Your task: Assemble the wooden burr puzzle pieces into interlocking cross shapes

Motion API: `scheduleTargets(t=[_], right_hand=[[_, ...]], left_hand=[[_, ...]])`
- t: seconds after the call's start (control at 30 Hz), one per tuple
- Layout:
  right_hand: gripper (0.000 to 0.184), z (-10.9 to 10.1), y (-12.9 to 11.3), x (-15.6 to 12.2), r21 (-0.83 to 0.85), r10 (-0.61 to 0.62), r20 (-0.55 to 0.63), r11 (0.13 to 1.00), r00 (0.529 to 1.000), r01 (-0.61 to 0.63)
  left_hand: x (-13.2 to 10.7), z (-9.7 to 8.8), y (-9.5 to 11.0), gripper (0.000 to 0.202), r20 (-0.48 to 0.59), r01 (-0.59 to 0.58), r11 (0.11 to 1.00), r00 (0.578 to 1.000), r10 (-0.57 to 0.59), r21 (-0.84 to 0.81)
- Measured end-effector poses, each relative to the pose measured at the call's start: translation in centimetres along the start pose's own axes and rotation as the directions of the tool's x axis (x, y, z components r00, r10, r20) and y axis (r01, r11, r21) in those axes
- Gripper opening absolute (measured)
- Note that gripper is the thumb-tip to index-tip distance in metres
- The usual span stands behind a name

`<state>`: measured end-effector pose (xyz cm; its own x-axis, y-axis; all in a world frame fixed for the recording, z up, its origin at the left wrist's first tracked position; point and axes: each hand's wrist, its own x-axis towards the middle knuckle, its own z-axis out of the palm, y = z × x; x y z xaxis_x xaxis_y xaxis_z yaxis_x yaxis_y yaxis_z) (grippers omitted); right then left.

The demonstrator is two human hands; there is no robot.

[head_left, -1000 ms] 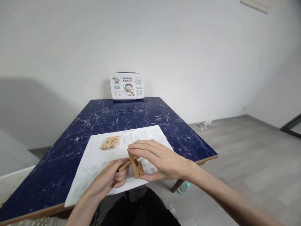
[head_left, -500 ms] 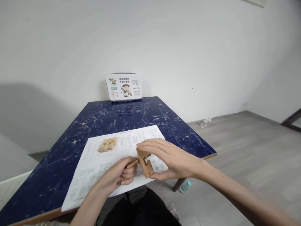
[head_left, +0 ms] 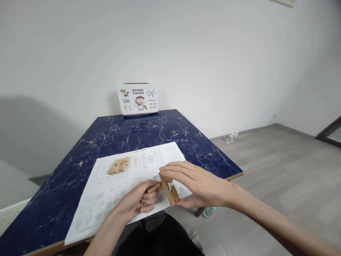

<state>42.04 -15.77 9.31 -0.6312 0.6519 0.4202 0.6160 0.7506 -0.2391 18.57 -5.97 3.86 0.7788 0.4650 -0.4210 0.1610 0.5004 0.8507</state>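
Observation:
Between the thumb and fingers of my right hand [head_left: 194,185] is a flat wooden puzzle piece [head_left: 168,188] with a notch cut in one side. My left hand [head_left: 144,201] is closed round a narrow wooden stick [head_left: 153,187]. The stick's far end reaches up to the notched piece's left face; whether the two are joined I cannot tell. Below both hands lies a white printed sheet [head_left: 106,192]. Several wooden puzzle pieces [head_left: 119,166] lie together on its upper left part.
The sheet covers the near part of a blue marbled table [head_left: 138,131]. A white case [head_left: 137,99] with cartoon prints leans on the wall at the back. On the floor are a bottle with a teal cap [head_left: 209,212] and a clear plastic item [head_left: 231,137].
Both hands and the pieces in them have shifted slightly right and down. The notched piece is tilted a little more. My grips look the same.

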Motion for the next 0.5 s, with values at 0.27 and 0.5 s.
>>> scheduleTargets(t=[0.27, 0.5], right_hand=[[0.073, 0.3, -0.2, 0.2, -0.108, 0.018, 0.039, 0.994, 0.999, -0.014], [0.078, 1.5, 0.7, -0.6, -0.102, 0.034, 0.041, 0.994, 0.999, -0.029]], left_hand=[[-0.4, 0.9, 0.4, 0.052, 0.01, -0.015, 0.998, 1.0, 0.014, 0.064], [-0.6, 1.9, 0.2, 0.049, -0.004, -0.004, 0.997, 1.0, 0.004, 0.073]])
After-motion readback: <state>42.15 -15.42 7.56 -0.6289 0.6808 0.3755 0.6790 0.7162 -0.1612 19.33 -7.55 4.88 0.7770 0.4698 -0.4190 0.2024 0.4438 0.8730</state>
